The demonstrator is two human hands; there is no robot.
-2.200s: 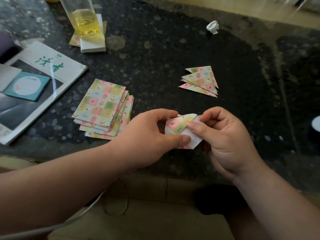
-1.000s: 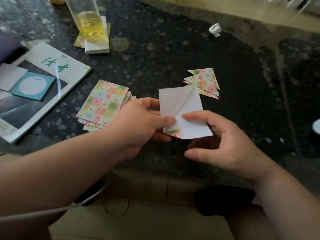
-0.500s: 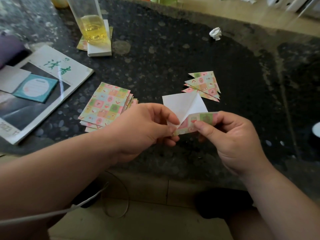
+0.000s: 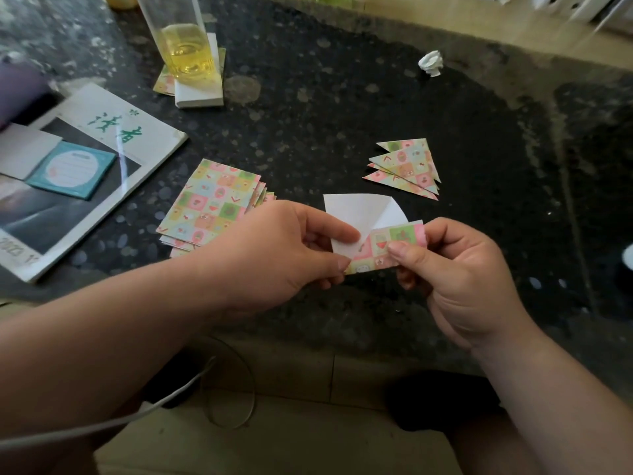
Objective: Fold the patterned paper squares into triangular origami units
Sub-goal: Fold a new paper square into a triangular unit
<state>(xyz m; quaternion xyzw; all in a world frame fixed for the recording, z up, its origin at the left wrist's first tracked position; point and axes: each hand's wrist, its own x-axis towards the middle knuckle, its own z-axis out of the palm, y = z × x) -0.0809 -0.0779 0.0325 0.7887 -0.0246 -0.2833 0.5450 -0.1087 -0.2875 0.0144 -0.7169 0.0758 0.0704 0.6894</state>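
I hold one paper square (image 4: 363,214) above the near edge of the dark stone table (image 4: 342,108), white side up, with its patterned lower flap folded over. My left hand (image 4: 284,252) pinches its left lower corner between thumb and fingers. My right hand (image 4: 455,272) pinches the patterned flap at its right end. A stack of unfolded patterned squares (image 4: 212,200) lies left of my hands. Several folded triangular units (image 4: 407,168) lie in a pile beyond my right hand.
A magazine (image 4: 78,173) with a teal notepad (image 4: 72,169) on it lies at the left. A glass of yellow liquid (image 4: 186,46) stands on a white block at the back. A crumpled white scrap (image 4: 431,62) lies at the far right. A white cable (image 4: 102,423) hangs below the table edge.
The small folded piece was opened out to its white side. My right hand then folded the lower edge up, and the patterned flap now lies flatter across the white sheet.
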